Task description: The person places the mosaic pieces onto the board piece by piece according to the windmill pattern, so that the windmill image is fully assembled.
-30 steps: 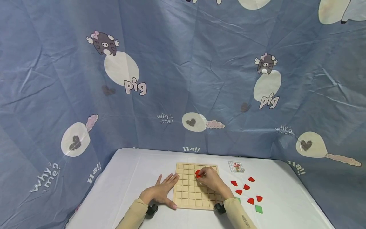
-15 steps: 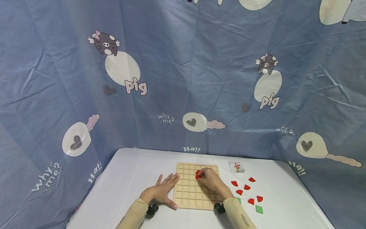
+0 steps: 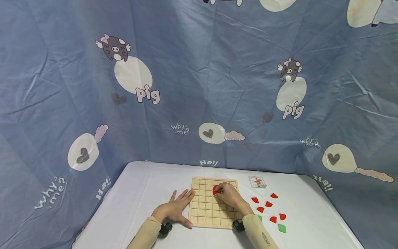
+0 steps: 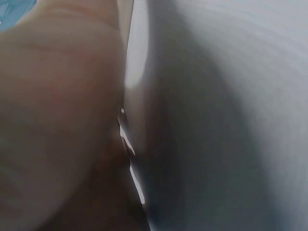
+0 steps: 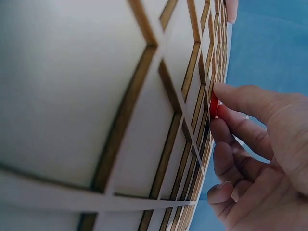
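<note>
A wooden grid board [image 3: 205,211] lies on the white table. My left hand [image 3: 174,209] is spread flat, fingertips at the board's left edge and thumb by its near left corner; the left wrist view is mostly filled by the hand and white cloth. In the upper middle of the grid, my right hand [image 3: 230,195] pinches a red quarter-circle tile [image 5: 213,107] between thumb and fingertips, right at the board's surface. Red tile area [image 3: 215,190] shows left of these fingertips, partly hidden by them.
Several red quarter-circle tiles [image 3: 268,204] are scattered right of the board. A green tile [image 3: 282,228] lies nearer, and another green tile [image 3: 259,218] is partly covered by the right sleeve. A gridded picture card [image 3: 257,182] lies behind them. Blue patterned cloth [image 3: 174,145] encloses the table.
The red area under my right fingertips has drawn together into one rounded shape, the gap in it narrowing. My left hand has stayed in place.
</note>
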Demonstrator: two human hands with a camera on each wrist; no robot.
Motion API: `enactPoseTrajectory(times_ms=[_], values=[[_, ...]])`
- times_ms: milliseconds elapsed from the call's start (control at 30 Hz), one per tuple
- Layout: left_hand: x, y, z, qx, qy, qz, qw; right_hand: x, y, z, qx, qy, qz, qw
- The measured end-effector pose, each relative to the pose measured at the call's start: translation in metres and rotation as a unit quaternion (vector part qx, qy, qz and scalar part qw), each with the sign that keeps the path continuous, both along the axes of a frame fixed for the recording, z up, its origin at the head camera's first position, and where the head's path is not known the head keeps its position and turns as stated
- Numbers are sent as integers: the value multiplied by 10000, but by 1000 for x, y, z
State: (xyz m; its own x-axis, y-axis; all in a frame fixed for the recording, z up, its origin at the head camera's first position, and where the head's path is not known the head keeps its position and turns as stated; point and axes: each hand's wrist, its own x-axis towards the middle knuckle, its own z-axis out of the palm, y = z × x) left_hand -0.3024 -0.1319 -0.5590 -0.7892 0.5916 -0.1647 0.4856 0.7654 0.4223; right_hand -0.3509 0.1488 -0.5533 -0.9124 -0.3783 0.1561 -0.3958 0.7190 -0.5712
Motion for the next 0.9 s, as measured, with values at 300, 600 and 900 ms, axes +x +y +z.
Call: enactPoseTrajectory(times_ms=[300, 600, 900], values=[[0, 1, 3, 13, 15, 34, 10000, -1, 1, 4, -117, -101, 38, 9999], [1, 1, 4, -2, 0, 44, 10000, -2, 1, 1, -81, -142, -52, 9999], [2, 1, 4, 7, 24, 26, 10000, -3, -1, 1, -114, -44, -79, 9999]])
